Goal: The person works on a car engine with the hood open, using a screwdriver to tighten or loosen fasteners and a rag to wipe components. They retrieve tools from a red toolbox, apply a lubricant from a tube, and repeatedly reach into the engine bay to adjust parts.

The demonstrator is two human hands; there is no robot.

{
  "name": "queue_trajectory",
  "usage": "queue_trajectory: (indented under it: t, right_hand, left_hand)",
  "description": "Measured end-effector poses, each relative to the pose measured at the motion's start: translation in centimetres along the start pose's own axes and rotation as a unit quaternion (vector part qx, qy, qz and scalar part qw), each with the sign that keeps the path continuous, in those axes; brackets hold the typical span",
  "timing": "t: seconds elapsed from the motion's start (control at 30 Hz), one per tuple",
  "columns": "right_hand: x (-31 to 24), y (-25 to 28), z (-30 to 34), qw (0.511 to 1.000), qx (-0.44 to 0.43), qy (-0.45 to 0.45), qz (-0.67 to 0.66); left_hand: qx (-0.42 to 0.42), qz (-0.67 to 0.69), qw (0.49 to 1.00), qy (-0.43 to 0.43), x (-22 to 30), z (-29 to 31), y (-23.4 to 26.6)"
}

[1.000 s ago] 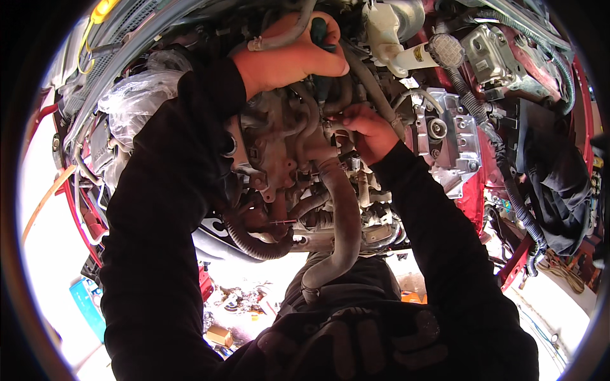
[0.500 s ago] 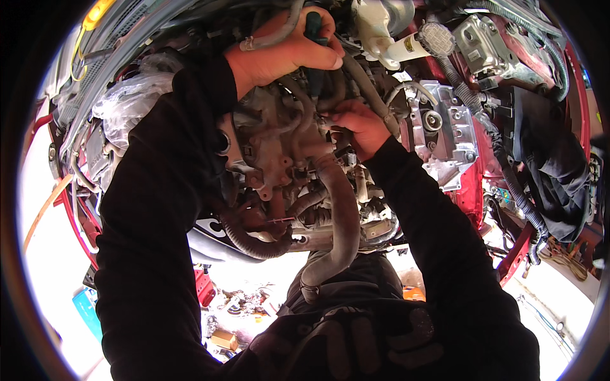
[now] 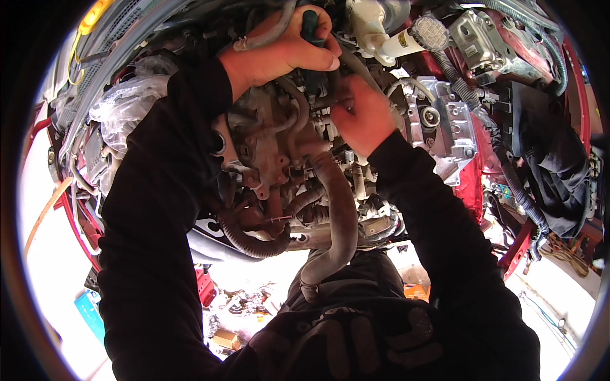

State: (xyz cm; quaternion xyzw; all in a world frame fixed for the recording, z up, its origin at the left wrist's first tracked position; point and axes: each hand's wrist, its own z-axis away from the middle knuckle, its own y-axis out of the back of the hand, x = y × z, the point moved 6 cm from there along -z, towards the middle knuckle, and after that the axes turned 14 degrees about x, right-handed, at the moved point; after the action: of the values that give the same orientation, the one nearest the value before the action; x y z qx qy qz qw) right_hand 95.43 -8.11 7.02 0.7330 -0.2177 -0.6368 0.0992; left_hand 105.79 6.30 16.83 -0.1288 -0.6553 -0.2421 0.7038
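Left hand [image 3: 279,51] grips upright screwdriver [image 3: 309,38] (green handle).

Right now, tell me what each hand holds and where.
Left hand grips a green tool handle near its top. Right hand pinches something among the hoses; what, cannot be told.

there is one view only, from a wide fisheye camera worn on the person's head, so nothing is shared with a second view. it looks down and forward from close above into a car's engine bay [image 3: 279,146], which fills the upper and middle picture. both black-sleeved forearms come in from the lower edge, and the left hand [image 3: 286,51] and right hand [image 3: 362,114] sit high in the picture. straight edges bend toward the dark round rim. the person's own torso takes the bottom.
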Motion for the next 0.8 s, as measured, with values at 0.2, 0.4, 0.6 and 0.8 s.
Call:
queue_trajectory:
  t: [0.2, 0.4, 0.6, 0.8]
  right_hand:
    - [-1.8, -0.8, -4.5, 0.971, -0.09, -0.019, -0.221]
    - [-4.6, 0.0, -6.6, 0.937, -0.147, 0.056, -0.311]
    - [-7.1, -0.5, -7.4, 0.926, -0.174, 0.118, -0.314]
    - [-6.4, -1.5, -7.5, 0.946, -0.088, 0.139, -0.28]
  left_hand:
    - [0.01, -0.065, 0.996, -0.059, 0.5, -0.3, -0.1]
    - [0.072, -0.1, 0.99, -0.064, 0.8, 0.2, 0.4]
    - [0.05, -0.101, 0.992, -0.054, 0.2, -0.2, 0.5]
    - [0.07, -0.109, 0.987, -0.096, 0.3, -0.1, 0.8]
